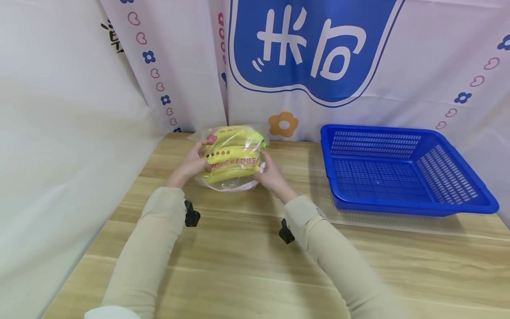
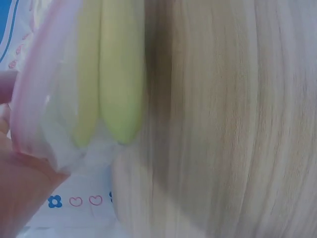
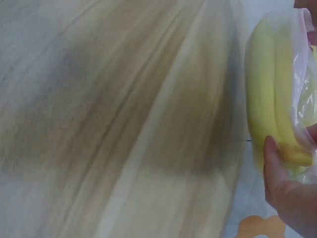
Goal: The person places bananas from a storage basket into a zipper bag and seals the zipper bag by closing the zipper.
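Note:
A clear plastic bag of bananas (image 1: 234, 155) is held up at the far side of the table, with red lettering and a pink edge on the bag. My left hand (image 1: 192, 163) grips its left end, thumb on the near face. The right hand (image 1: 272, 176) holds the opposite end. In the left wrist view, two yellow-green bananas (image 2: 120, 74) show through the plastic beside the left hand (image 2: 27, 186). The right wrist view shows the right hand (image 3: 292, 196) with its fingers against the lower end of the bag (image 3: 267, 89).
A blue plastic basket (image 1: 338, 201) with mesh walls stands to the right on the wooden table (image 1: 239, 257). Printed cloth (image 1: 191, 57) hangs behind the table, and a white sheet (image 1: 59, 133) hangs along the left side.

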The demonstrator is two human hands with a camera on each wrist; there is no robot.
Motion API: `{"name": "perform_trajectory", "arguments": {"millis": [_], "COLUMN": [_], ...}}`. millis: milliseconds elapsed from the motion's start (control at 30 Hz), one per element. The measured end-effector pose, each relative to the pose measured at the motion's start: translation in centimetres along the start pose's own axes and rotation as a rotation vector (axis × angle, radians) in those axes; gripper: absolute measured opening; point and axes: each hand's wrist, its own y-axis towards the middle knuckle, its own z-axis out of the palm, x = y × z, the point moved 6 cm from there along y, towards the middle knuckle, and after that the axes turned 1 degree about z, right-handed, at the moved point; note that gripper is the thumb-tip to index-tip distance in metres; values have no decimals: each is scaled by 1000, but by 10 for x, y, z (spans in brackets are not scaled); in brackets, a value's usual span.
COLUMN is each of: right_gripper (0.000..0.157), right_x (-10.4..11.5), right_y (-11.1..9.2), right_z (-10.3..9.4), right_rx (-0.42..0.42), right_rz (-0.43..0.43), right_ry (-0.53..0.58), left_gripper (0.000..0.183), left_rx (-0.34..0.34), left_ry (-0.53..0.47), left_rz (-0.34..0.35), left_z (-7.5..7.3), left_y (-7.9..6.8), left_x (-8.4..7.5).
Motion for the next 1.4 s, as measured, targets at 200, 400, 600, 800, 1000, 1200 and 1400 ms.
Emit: {"name": "perform_trajectory", "arguments": {"millis": [200, 400, 600, 800, 1000, 1200, 1400], "right_gripper": [87, 88, 89, 90, 88, 84, 70], "right_x": [-10, -19, -21, -16, -14, -11, -12], "right_y": [3, 4, 3, 2, 2, 2, 2], "right_z": [14, 21, 21, 24, 24, 21, 14], "right_rx": [37, 57, 57, 73, 78, 79, 33], "right_rz": [-13, 6, -2, -33, -32, -46, -30], "right_ry": [14, 7, -40, -105, -156, -227, -265], "left_gripper": [91, 89, 90, 89, 86, 82, 70], "left_rx": [-33, -45, -49, -65, -114, -125, -120], "left_ry": [42, 64, 98, 143, 173, 215, 217], "left_rz": [-43, -80, -95, -104, -84, -74, -77], "left_z": [-7, -9, -12, -17, -22, -23, -21], "left_y": [-3, -5, -7, -7, -6, -6, -6], "left_x": [9, 15, 18, 16, 16, 16, 14]}}
